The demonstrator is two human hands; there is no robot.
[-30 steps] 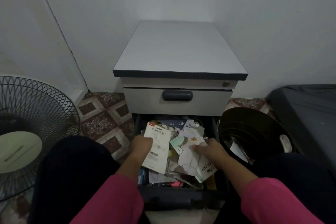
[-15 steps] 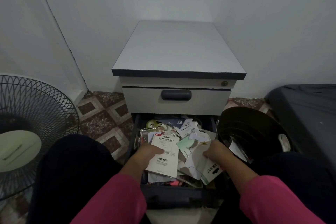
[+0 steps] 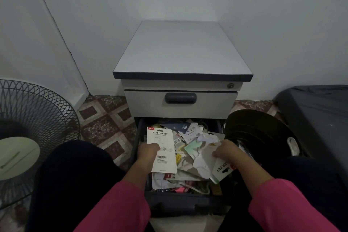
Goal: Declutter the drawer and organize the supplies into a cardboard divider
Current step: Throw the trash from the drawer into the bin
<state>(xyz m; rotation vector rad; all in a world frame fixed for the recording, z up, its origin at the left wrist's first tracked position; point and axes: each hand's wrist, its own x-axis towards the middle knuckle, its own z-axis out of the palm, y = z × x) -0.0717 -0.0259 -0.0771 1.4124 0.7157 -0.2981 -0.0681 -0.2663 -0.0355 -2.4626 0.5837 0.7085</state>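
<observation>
Where gripped: "STAPLER SET" card [image 3: 162,149]

White card [image 3: 162,149]: "STAPLER SET". Card at right [image 3: 222,170]: "ER SET".

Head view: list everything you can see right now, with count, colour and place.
Cabinet: one, grey top, against the wall.
Upper drawer: one, grey, closed.
Lower drawer: one, dark, pulled open, full of packaging.
Stapler set card: one, white, over the drawer's left side.
Crumpled papers: several, white and pale green, drawer's right side.
Bin: one, black, right of drawer.
Fan: one, black grille, far left.
Left hand: holds the stapler set card.
Right hand: grips the crumpled papers.
</observation>
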